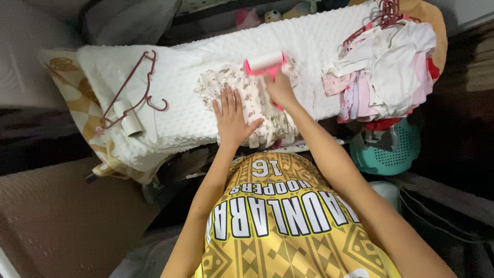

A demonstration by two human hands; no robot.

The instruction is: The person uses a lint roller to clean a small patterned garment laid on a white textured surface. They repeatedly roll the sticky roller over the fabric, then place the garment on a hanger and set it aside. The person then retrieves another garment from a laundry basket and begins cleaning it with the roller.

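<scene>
Lying across the middle of a white, bumpy-textured quilted blanket point(185, 77), a small cream cotton garment with a fine floral print point(252, 103) hangs slightly over the blanket's near edge. The left hand point(231, 117) presses flat on the garment, palm down, fingers straight and spread, gripping nothing. The right hand point(279, 88) is curled shut around the pink plastic handle of a lint roller with a white cylindrical head point(265, 62), which rests on the garment's far part; the wrist is bent and the forearm reaches in from the near right. Toward the blanket's left end lie dark red thin plastic hangers point(135, 92) and a short pale cardboard tube point(127, 118). At the right end, a soft heap of white and pink baby clothes point(391, 72) sits with more red hangers on top. Below it stands a teal perforated plastic basket point(388, 154).
</scene>
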